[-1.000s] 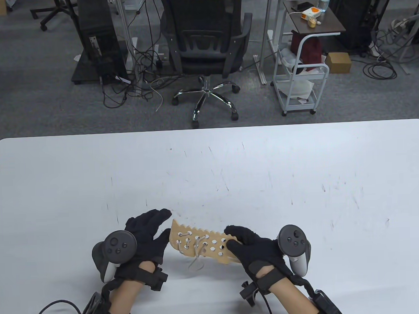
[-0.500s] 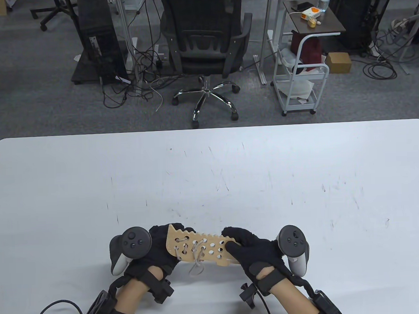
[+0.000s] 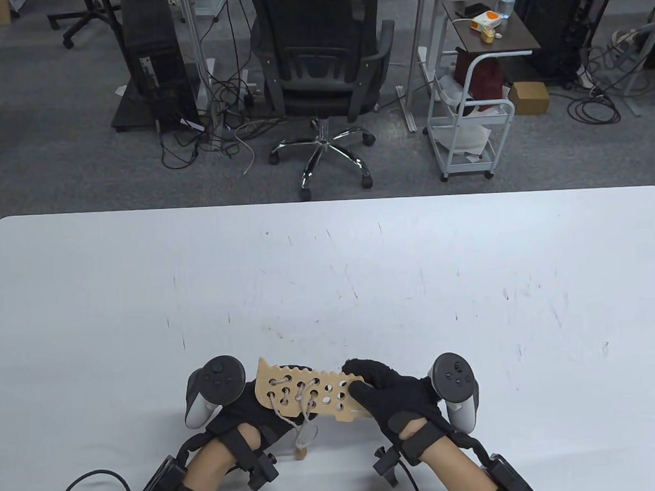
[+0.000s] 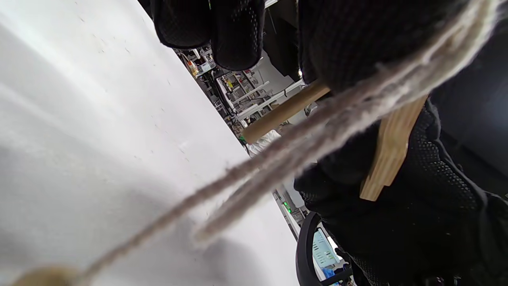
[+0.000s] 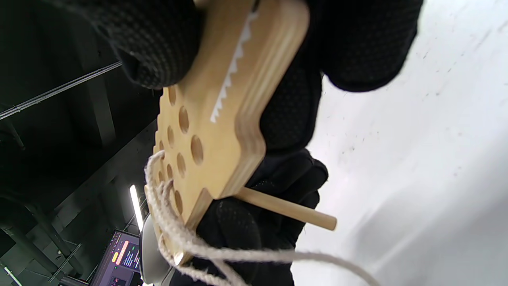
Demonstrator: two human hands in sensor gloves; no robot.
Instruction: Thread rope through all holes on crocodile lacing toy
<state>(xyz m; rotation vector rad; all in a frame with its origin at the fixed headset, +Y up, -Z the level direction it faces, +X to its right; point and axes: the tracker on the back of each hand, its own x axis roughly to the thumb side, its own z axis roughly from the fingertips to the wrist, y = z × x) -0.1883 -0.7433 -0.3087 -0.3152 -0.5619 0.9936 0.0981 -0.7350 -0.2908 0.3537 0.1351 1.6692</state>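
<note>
Behind the white table (image 3: 468,283) sat an office chair (image 3: 321,68). I had the crocodile board (image 3: 306,392) lifted off the surface near the front edge, my right hand (image 3: 392,396) pinching its toothed end so the empty holes faced up. My left hand (image 3: 247,409) curled under the laced end around the wooden needle (image 5: 285,209), keeping the rope (image 3: 300,424) slack and dangling, presumably ready for another hole.

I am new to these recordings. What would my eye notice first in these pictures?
First, the wooden crocodile toy near the table's front edge, held at each end by the left hand and right hand. Next, the rope laced through its left holes, hanging loose below. Behind the table stands a black office chair.
</note>
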